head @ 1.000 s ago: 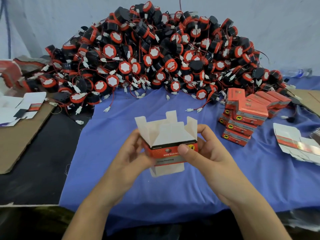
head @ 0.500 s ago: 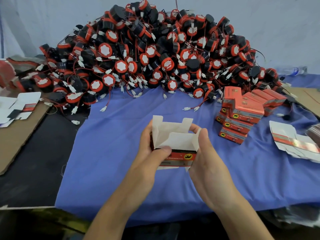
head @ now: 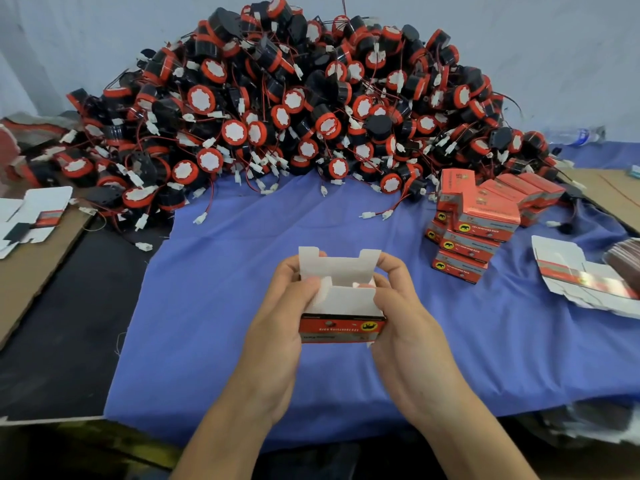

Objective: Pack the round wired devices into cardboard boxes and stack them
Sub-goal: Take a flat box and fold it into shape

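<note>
Left grip (head: 277, 320), right grip (head: 407, 327) bare; forearms (head: 239, 427) bare to frame edge.

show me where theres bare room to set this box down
Bare blue cloth lies left of the left hand, between the pile of devices and the near edge; a smaller strip between the right hand and the stack of packed boxes. Crowded: the far side under the pile, the right edge with flat box blanks.
</note>
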Demonstrator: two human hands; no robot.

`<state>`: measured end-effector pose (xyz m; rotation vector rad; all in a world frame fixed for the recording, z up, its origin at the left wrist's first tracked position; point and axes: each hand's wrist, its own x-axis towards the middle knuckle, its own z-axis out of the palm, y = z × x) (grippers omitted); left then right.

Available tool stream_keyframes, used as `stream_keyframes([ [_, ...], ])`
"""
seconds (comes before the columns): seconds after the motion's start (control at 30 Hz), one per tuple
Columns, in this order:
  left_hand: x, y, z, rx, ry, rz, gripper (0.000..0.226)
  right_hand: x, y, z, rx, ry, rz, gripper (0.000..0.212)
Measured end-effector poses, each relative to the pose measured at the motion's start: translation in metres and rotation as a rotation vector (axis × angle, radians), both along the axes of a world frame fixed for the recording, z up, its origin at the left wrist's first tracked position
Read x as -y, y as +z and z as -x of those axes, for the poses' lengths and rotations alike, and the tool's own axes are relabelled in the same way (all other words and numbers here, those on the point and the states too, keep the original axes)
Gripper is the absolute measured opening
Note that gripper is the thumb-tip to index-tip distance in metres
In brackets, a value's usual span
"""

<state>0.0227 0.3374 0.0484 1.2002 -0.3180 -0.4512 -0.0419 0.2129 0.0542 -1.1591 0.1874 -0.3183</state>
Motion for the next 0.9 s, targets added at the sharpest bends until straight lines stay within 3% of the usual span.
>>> stream_keyframes([
  [0.33,-0.004,0.002,0.003,0.06,-0.112,-0.058,0.033,0.002,-0.002,0.0,-0.016,0.004,0.072,0.035],
  [0.43,-0.005,0.003,0.003,0.073,-0.099,-0.06,0.031,0.0,-0.001,0.0,-0.022,-0.015,0.071,0.025],
  [0.53,-0.005,0.005,0.003,0.052,-0.092,-0.023,0.029,0.0,0.001,0.001,-0.04,-0.024,0.058,0.014],
  [0.77,-0.007,0.01,0.006,-0.053,-0.15,0.084,0.039,-0.001,0.007,0.002,-0.044,-0.044,-0.064,0.025],
  [0.9,-0.007,0.012,0.008,-0.062,-0.117,0.099,0.043,-0.002,0.006,0.003,-0.036,-0.059,-0.056,0.018],
])
